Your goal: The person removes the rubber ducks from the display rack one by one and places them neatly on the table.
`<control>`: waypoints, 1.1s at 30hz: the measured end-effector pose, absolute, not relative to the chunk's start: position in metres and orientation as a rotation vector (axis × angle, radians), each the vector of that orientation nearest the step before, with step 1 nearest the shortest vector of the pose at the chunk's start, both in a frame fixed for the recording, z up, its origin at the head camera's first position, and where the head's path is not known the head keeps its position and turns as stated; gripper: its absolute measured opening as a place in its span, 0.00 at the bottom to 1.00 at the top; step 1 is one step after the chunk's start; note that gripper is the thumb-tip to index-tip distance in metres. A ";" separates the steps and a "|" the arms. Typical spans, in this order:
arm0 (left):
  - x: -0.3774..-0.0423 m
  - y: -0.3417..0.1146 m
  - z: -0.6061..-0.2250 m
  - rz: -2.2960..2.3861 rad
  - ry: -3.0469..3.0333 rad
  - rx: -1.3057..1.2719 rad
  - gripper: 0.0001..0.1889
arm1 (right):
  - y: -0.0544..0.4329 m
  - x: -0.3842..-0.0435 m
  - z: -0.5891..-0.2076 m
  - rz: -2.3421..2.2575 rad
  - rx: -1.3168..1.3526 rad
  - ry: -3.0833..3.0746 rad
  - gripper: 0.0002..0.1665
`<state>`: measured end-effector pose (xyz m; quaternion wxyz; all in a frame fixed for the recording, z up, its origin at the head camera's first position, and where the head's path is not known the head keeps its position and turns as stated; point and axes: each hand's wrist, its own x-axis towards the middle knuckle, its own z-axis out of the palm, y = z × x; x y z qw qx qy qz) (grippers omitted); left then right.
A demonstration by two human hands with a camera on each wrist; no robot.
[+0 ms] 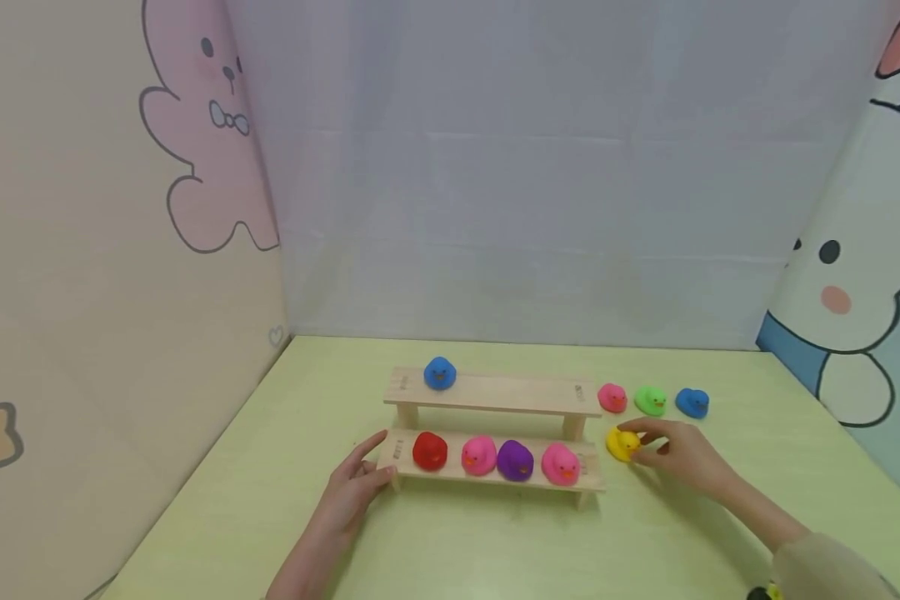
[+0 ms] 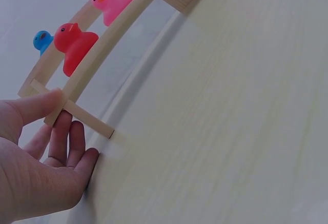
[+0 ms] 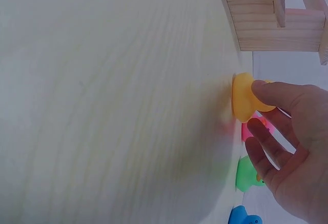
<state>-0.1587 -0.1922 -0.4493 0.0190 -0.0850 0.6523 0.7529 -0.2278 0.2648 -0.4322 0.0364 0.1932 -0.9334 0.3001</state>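
Note:
A two-step wooden shelf [image 1: 495, 392] stands on the table. My left hand [image 1: 352, 493] grips the left end of its lower board, thumb and fingers on either side of the wood [image 2: 84, 80]. On that lower board sit a red duck [image 1: 430, 451], a pink duck [image 1: 479, 456], a purple duck [image 1: 515, 461] and another pink duck [image 1: 561, 464]. A blue duck [image 1: 439, 373] is on the upper board. Right of the shelf, my right hand [image 1: 682, 454] pinches a yellow rubber duck [image 3: 245, 97], which is at the tabletop; the hand partly hides its head in the right wrist view.
Behind the yellow duck a small pink duck [image 1: 612, 397], a green duck [image 1: 651, 401] and a blue duck [image 1: 693, 403] stand in a row on the table [image 1: 510, 550]. A black and yellow object [image 1: 765, 592] shows partly by the right sleeve. Printed cloth walls surround the table.

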 end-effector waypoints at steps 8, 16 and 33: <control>-0.158 -0.193 -0.452 2.351 1.995 -0.269 0.33 | 0.265 -0.225 -0.419 0.931 0.609 -2.839 0.28; -0.159 -0.193 -0.452 2.345 2.006 -0.264 0.33 | 0.259 -0.238 -0.381 0.845 0.613 -2.786 0.28; -0.159 -0.192 -0.447 2.331 2.021 -0.261 0.33 | 0.197 -0.262 -0.315 0.907 0.793 -2.618 0.28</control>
